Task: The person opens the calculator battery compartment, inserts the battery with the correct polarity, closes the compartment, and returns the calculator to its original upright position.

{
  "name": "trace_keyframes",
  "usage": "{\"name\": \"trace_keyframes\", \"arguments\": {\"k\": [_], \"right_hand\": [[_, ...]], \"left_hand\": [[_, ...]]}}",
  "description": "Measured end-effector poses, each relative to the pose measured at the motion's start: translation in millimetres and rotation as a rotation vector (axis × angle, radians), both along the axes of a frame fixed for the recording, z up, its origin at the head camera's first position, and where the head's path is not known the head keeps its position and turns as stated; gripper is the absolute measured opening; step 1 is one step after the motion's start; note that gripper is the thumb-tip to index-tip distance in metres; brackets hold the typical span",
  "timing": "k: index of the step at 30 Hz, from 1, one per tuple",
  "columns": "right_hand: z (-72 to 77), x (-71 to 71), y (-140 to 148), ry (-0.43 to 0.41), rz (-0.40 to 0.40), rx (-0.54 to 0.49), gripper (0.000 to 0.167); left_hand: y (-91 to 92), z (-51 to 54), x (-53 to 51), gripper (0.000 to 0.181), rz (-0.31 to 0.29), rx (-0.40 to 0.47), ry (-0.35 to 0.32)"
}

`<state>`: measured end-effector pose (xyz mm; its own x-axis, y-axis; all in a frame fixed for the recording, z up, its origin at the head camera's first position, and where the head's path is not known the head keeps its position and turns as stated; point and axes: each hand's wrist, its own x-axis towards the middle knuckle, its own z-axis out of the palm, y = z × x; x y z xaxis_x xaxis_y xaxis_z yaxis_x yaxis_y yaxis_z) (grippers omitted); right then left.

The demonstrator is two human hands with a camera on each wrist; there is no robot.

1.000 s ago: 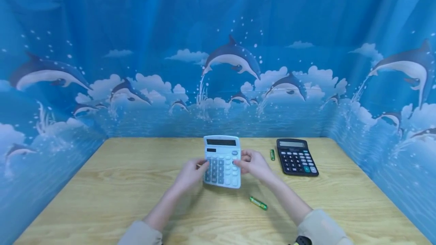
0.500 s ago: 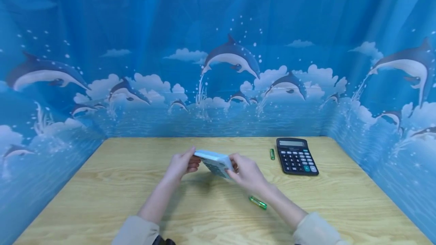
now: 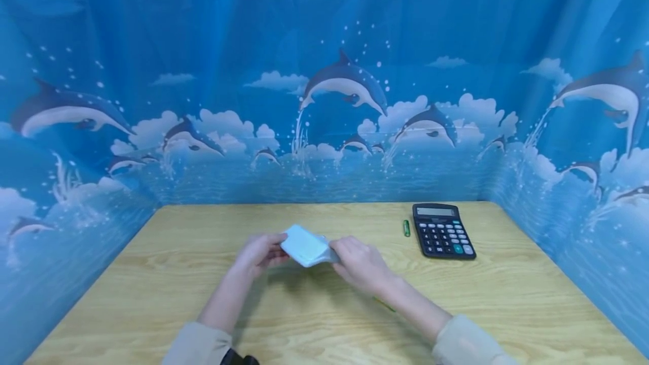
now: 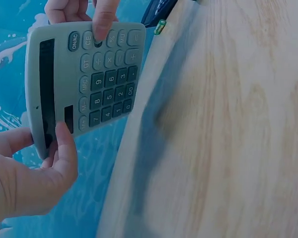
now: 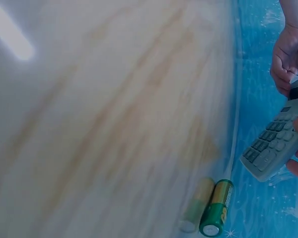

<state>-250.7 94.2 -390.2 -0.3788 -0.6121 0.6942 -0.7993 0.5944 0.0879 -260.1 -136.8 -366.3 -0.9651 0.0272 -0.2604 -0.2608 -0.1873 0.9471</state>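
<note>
A pale calculator [image 3: 304, 245] is held above the table, its key side turned away from the head view. My left hand [image 3: 260, 253] grips its display end, and my right hand [image 3: 361, 263] pinches the opposite side. The left wrist view shows the keys and dark display of the calculator [image 4: 84, 82], with the left hand's [image 4: 37, 181] thumb and fingers at the display end and the right hand [image 4: 84, 12] at another edge. In the right wrist view, the calculator [image 5: 275, 141] lies between both hands. Below the right forearm, a green battery [image 3: 384, 303] is mostly hidden.
On the wooden table [image 3: 192, 275], a black calculator [image 3: 443, 231] lies at the back right, a second green battery [image 3: 407, 228] just left of it. A blue dolphin-print curtain [image 3: 243, 128] stands along the back and both sides.
The pale calculator has tipped over from facing the head view to showing its back. My left hand has shifted left to its display end, and my right forearm now covers most of the near battery.
</note>
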Motion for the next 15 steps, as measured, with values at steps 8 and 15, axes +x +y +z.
{"name": "trace_keyframes", "arguments": {"k": [8, 15], "right_hand": [[-2.6, 2.9, 2.8, -0.019, -0.029, 0.105, 0.037], [-2.1, 3.6, 8.0, -0.118, -0.069, 0.164, 0.035]], "left_hand": [[1.7, -7.6, 0.3, 0.021, -0.006, 0.056, 0.007], [4.7, -10.1, 0.1, 0.018, 0.004, 0.035, 0.025]]}}
